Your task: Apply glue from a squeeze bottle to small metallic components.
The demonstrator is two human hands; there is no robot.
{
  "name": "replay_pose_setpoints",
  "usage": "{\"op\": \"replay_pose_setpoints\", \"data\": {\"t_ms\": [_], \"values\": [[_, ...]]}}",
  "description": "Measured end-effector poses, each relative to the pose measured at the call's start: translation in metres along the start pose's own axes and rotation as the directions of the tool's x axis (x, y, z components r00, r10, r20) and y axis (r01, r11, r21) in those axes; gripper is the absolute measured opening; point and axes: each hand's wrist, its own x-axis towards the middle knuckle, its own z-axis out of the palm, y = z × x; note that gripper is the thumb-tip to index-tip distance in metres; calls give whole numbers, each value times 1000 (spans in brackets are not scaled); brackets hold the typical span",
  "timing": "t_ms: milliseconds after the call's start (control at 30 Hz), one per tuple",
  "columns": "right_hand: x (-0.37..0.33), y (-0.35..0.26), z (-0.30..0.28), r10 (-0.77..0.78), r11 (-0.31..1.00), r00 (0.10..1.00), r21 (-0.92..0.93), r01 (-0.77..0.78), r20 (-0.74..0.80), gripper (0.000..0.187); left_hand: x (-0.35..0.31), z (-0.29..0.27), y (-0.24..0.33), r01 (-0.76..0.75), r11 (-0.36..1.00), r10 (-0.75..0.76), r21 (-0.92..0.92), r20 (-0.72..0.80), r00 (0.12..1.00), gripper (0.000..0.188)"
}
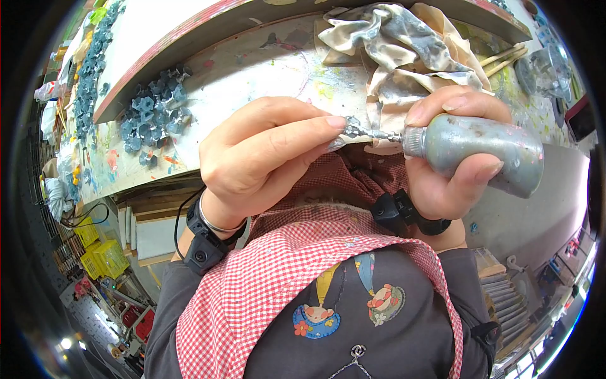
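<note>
My right hand (445,186) is wrapped round a translucent squeeze bottle (489,148) with grey contents. The bottle lies nearly level, and its thin metal nozzle (386,135) points left from a ribbed collar. My left hand (262,151) pinches a small blue-grey piece (355,127) between thumb and fingertips. The nozzle's tip meets or almost meets this piece; fingers partly hide it, so its full shape cannot be made out. Left of my left hand, a heap of similar small blue-grey pieces (154,110) rests on the paint-stained tabletop (252,69).
A crumpled, grey-stained cloth (404,47) lies beyond my hands. Wooden sticks (505,58) and a clear plastic container (544,72) are at the far right. A red-edged board (170,54) curves across the table, with more blue-grey pieces (91,79) behind it. Yellow crates (104,256) stand low at left.
</note>
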Motion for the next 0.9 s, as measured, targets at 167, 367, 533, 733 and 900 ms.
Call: {"op": "replay_pose_setpoints", "data": {"t_ms": [167,367,533,733,900], "values": [[-3,2,4,-22,997,996,69,28,-85,58,0,0,0,-3,1000,3,2,-9,1000,26],[1,1,-1,-21,1000,1000,-6,21,-1,58,1,1,1,-3,1000,3,12,-4,1000,26],[-2,0,2,-3,1000,1000,18,3,-10,58,0,1,0,12,1000,-12,1,-23,1000,26],[-3,1,3,-12,995,994,98,23,-110,59,1,1,-1,-13,1000,13,0,-22,1000,31],[-3,7,4,-41,988,993,144,58,-115,58,1,2,0,60,998,-60,-6,-33,998,25]]}}
